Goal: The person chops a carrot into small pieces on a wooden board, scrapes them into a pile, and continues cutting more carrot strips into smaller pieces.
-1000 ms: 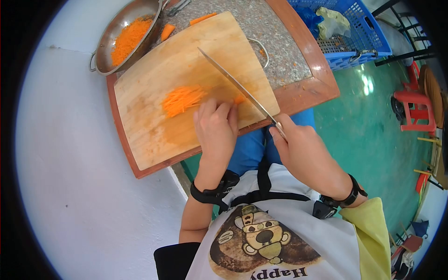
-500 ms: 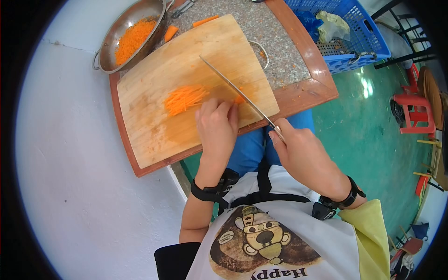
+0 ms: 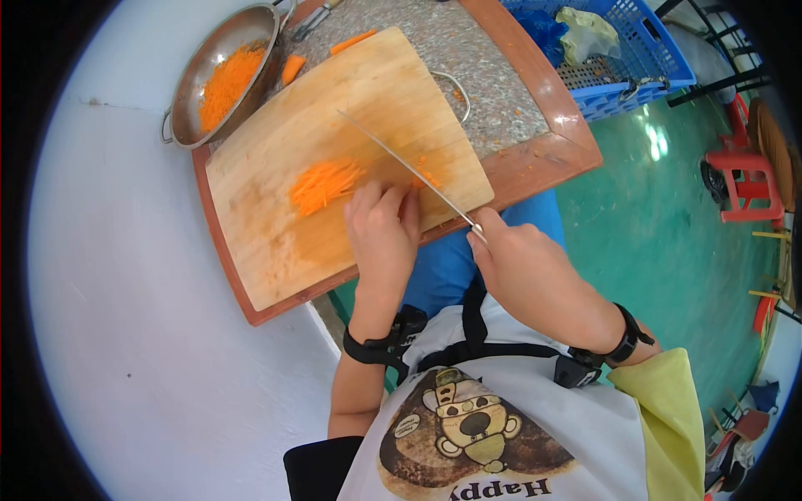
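My right hand (image 3: 522,259) is wrapped round the handle of a long knife (image 3: 407,165), whose blade slants up and left across the wooden cutting board (image 3: 276,142). On the board, just left of the blade, my left hand (image 3: 386,221) has its fingers bent and pressed together; what is under its fingertips is mostly hidden. Shredded carrot (image 3: 324,184) lies in a pile by those fingers, up and to the left. Small orange bits (image 3: 428,178) are on the far side of the blade.
A metal bowl (image 3: 194,90) of grated carrot stands at the board's upper left. Carrot pieces (image 3: 292,68), a peeler-like tool (image 3: 313,22) and a wire handle (image 3: 459,88) are beyond the board. A blue basket (image 3: 601,98) is upper right, a red stool (image 3: 748,185) further right.
The knife and my right hand have shifted slightly left and up. My left hand stays close to the blade, fingers still bent. The view has moved a little.
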Demonstrator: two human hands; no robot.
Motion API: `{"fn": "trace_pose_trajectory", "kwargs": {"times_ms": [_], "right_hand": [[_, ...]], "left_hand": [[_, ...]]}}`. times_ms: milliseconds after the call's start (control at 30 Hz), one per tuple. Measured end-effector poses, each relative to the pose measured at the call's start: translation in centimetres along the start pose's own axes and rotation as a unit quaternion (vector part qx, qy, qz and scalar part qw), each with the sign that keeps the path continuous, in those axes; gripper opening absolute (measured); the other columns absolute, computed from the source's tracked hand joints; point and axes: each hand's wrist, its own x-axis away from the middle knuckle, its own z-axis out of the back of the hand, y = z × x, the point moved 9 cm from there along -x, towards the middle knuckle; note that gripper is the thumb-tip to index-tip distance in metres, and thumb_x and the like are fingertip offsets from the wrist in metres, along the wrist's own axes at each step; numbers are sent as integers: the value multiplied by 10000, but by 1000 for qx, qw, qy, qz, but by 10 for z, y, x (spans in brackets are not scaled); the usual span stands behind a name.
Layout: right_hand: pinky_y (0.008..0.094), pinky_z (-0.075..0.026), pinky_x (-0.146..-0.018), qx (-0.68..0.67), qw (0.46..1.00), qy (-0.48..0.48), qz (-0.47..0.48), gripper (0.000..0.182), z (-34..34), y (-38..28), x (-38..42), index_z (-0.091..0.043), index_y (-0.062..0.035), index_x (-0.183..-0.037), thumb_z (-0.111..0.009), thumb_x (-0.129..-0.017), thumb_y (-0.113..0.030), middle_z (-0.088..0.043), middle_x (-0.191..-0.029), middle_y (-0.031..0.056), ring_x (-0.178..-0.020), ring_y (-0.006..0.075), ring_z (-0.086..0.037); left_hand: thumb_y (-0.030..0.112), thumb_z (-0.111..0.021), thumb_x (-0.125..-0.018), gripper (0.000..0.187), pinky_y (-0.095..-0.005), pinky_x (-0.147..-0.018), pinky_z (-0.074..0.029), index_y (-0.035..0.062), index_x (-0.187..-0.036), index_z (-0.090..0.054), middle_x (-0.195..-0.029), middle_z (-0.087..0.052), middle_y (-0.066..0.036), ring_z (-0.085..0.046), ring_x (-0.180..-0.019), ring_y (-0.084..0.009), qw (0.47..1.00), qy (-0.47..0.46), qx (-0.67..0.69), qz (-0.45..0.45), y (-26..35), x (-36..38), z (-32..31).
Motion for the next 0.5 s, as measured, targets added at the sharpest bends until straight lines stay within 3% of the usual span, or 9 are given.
{"fn": "trace_pose_trajectory", "kwargs": {"times_ms": [167, 500], "right_hand": [[462, -513, -502, -27, 999, 28, 32, 179, 6, -1, -18, -465, 38, -882, -485, -911, -137, -594, -611, 242, -588, 406, -622], [466, -510, -475, 1, 998, 40, 41, 184, 10, -7, -4, -471, 35, -884, -474, -922, -144, -595, -607, 241, -573, 403, -620]], "left_hand": [[67, -680, -722, 69, -378, -659, -394, 32, -782, -673, -761, -578, -88, -548, -740, -282, 999, -35, -6, 26, -6, 1, -5], [73, -684, -724, 58, -375, -667, -397, 41, -772, -679, -762, -589, -85, -559, -752, -275, 999, -18, 14, 37, -8, 1, -5]]}}
